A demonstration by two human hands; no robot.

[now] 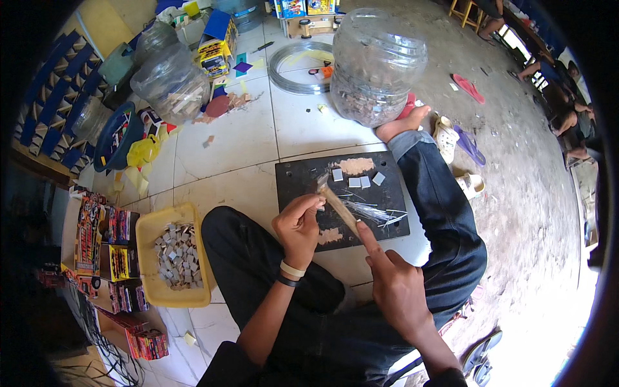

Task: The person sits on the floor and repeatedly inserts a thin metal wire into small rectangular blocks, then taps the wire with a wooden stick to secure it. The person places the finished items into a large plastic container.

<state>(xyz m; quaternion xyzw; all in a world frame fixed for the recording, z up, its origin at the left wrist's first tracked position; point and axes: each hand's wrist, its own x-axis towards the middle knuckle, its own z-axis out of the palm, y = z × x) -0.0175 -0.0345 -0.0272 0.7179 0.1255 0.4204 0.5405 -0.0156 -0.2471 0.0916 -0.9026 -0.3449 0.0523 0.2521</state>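
My right hand point(398, 287) is closed round the wooden handle of a hammer point(342, 209), its index finger stretched along the handle. The hammer's metal head is over the dark square board point(294, 174) between my legs. Just beside the head, my left hand point(298, 226) pinches finger and thumb together at the board's left side. What it holds is too small and covered to make out. Several small grey square pieces point(365, 182) sit on the board's far part. A bundle of thin metal wires point(369, 213) lies at its middle right.
On my left, a yellow tray point(205, 258) holds many small square pieces, beside boxes of colourful packets point(122, 258). Large clear plastic containers point(377, 61) stand ahead, near a coil of wire point(284, 82). Sandals point(469, 147) lie on the right; other people sit at the far right.
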